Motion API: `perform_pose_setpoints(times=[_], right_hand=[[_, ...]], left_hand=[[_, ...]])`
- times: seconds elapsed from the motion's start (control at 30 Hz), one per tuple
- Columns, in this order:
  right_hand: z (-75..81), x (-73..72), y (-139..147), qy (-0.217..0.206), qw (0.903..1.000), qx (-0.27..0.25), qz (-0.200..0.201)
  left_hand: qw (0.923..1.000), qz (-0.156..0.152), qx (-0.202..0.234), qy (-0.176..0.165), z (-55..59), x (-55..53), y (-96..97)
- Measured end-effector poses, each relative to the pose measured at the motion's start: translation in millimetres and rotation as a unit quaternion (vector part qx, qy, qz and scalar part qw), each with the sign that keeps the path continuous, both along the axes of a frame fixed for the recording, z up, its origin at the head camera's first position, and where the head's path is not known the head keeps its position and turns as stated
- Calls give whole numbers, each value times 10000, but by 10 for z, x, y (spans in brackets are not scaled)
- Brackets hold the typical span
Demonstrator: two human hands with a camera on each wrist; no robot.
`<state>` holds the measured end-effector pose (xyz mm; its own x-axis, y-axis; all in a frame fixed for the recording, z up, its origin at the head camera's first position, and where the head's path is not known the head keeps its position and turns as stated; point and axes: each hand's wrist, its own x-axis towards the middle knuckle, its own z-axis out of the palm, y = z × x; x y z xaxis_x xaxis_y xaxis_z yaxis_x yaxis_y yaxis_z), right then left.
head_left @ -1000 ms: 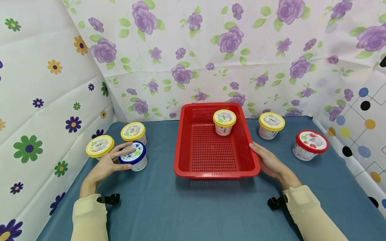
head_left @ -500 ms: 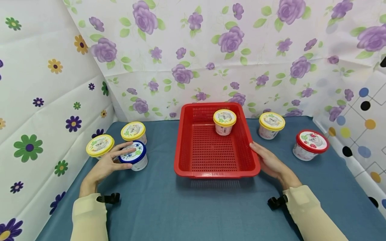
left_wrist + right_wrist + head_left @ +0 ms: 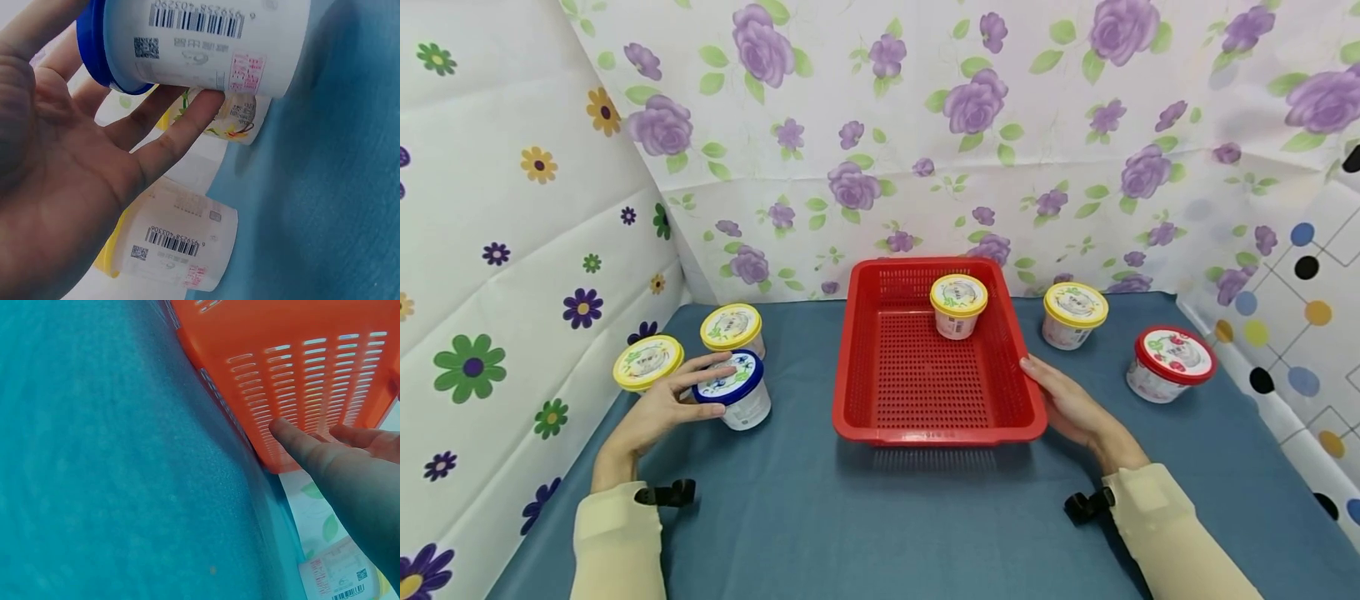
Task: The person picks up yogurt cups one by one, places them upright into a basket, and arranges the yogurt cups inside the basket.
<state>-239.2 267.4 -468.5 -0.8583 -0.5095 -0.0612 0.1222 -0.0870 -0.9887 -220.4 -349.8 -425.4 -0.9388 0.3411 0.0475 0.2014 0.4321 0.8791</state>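
Observation:
My left hand [image 3: 658, 412] holds a tub with a blue lid [image 3: 747, 402] at the left of the table, fingers over the lid and thumb at its near side. In the left wrist view the white wall of this tub [image 3: 206, 40] shows a barcode. Close behind stand two yellow-lidded tubs, one farther back [image 3: 732, 327] and one at the left [image 3: 647, 364]. My right hand [image 3: 1071, 404] touches the right side of a red basket [image 3: 940, 435]. The right wrist view shows straight fingers [image 3: 300, 444] against its slotted wall. Inside the basket, toward the back, stands a yellow-lidded tub [image 3: 958, 307].
To the right of the basket are another yellow-lidded tub [image 3: 1075, 315] and a red-lidded tub [image 3: 1171, 364]. A blue cloth [image 3: 865, 533] covers the table. Flowered sheets [image 3: 850, 108] hang behind and at the sides.
The blue-lidded tub has tipped slightly and shifted a little, showing more of its white wall, with my left hand still on it. My right hand and the basket stay in place.

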Motion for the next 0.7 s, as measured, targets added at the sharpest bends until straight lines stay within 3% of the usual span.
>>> perform_pose_setpoints(times=[0.3, 0.7], right_hand=[[-8, -4, 3, 5, 9999, -109, 81], [-3, -2, 8, 91, 9999, -97, 103]], left_hand=[[9993, 4, 279, 243, 54, 24, 46], [9989, -23, 375, 283, 71, 6, 87]])
